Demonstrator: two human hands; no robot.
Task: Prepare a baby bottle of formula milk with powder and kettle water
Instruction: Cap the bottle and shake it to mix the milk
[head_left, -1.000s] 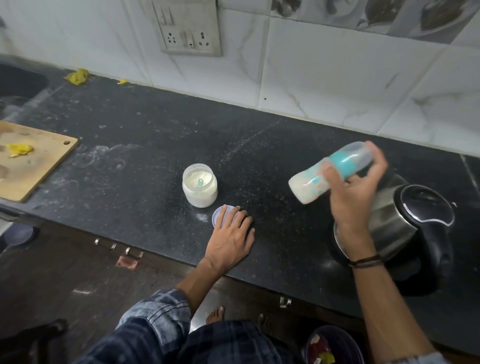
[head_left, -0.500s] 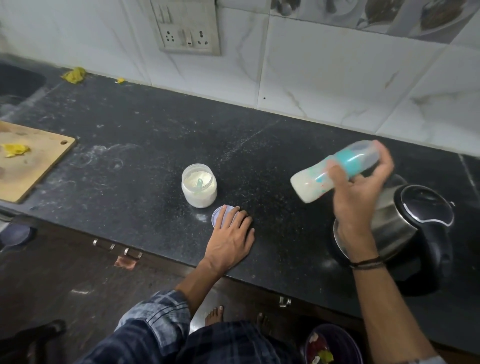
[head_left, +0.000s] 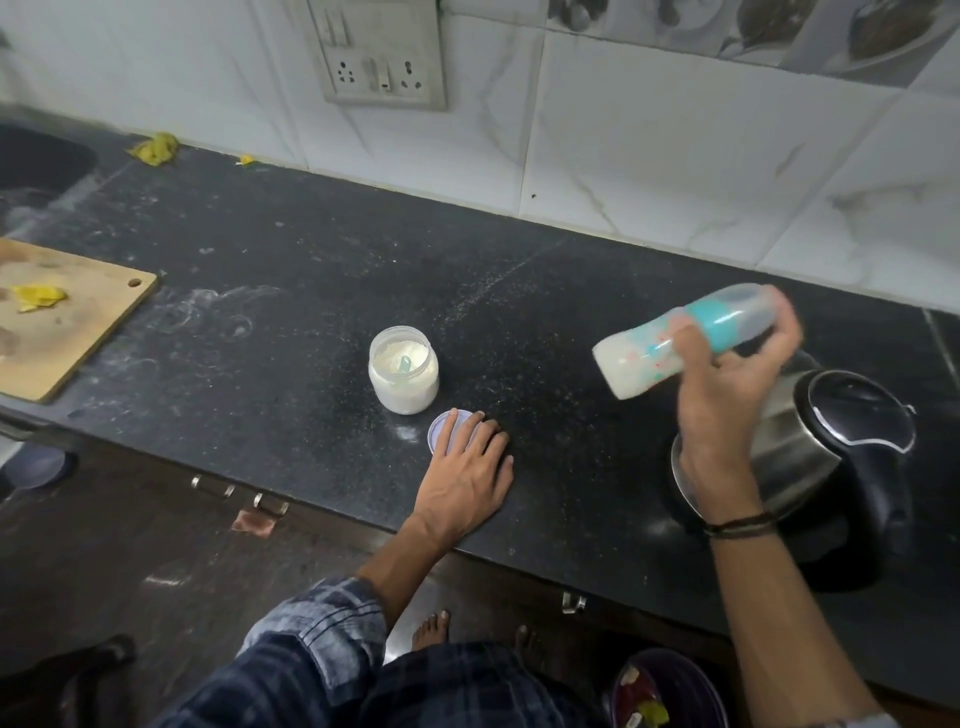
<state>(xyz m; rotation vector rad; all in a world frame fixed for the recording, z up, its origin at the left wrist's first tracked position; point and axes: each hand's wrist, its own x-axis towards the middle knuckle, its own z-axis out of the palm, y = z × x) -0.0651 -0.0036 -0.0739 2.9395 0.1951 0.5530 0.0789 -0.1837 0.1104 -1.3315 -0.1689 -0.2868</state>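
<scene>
The right hand (head_left: 727, 395) is up in the air at the right of the frame, and its fingers are wrapped tight around a baby bottle (head_left: 680, 347). The bottle lies nearly on its side, with the bottom end pointing left and a little down. White milk sits in that lower end, and a teal ring goes around the neck (the cap end looks blurry). Just below this hand stands a shiny steel kettle (head_left: 841, 452) with a black lid and a black handle, on the dark bench (head_left: 260, 364).

The left hand (head_left: 467, 473) lies flat on the bench near the front edge, in the middle of the frame, fingers spread a little and holding nothing. Its fingertips rest on a round pale purple lid (head_left: 441, 428). Just above the lid sits an open jar of white powder (head_left: 403, 370) with a small teal scoop (head_left: 404, 364) poking out of the powder.

At the far left of the frame is a wooden cutting board (head_left: 62, 317) with a yellow scrap on it. A wall socket plate (head_left: 379, 52) sits on the white tiles at the top. The bench has pale dusty smears on it.
</scene>
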